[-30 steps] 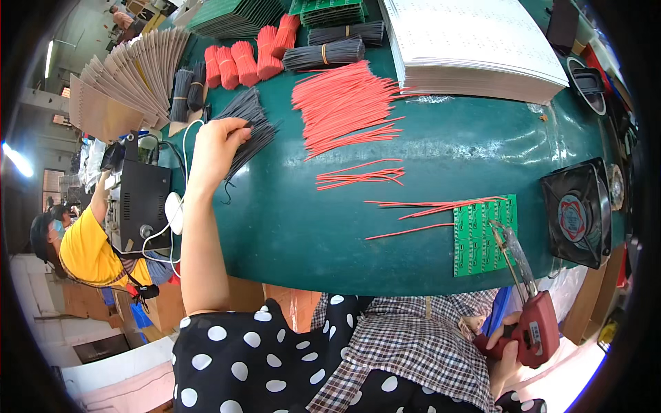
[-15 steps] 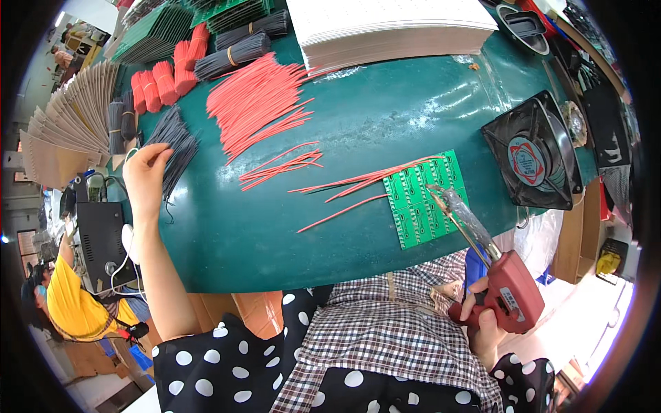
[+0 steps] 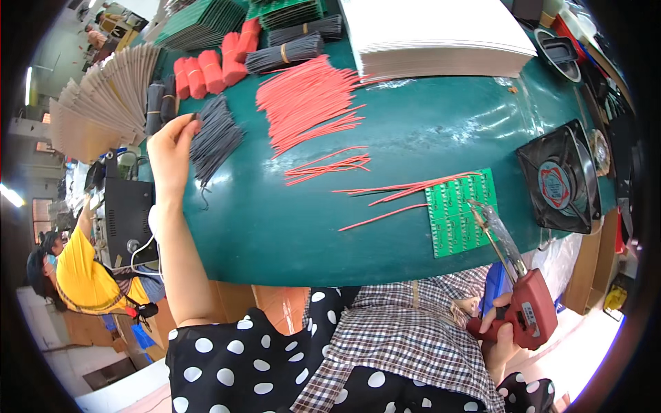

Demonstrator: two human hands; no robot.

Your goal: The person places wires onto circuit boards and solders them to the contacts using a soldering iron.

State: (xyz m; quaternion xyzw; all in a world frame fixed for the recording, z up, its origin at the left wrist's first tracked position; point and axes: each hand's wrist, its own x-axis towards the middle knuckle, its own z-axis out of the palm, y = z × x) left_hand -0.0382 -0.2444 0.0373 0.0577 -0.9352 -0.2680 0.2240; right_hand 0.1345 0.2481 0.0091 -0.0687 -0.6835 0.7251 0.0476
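Note:
My left hand (image 3: pixel 171 148) is closed in a pinch at the left edge of a loose pile of black wires (image 3: pixel 219 138), and a dark wire end shows at its fingertips. My right hand (image 3: pixel 501 339) grips a dark red soldering gun (image 3: pixel 530 310) by its handle, a finger at the trigger. The gun's tip hovers over or touches a green circuit board panel (image 3: pixel 460 213); which one I cannot tell. Several red wires (image 3: pixel 392 194) reach from the panel's left side across the table. Further left lie a few loose red wires (image 3: pixel 329 166) and a larger red wire pile (image 3: pixel 306 103).
A black fan (image 3: pixel 561 177) stands at the right. White sheets (image 3: pixel 441 55) are stacked at the back. Banded red bundles (image 3: pixel 210 71), black bundles (image 3: pixel 286 54) and green boards (image 3: pixel 200 26) fill the back left. A black box (image 3: pixel 124 219) sits left; a person in yellow (image 3: pixel 93 272) is beyond.
The whole view has shifted, so the table's things appear further right. My left hand has moved slightly farther along the black wires. The soldering gun keeps its place at the panel.

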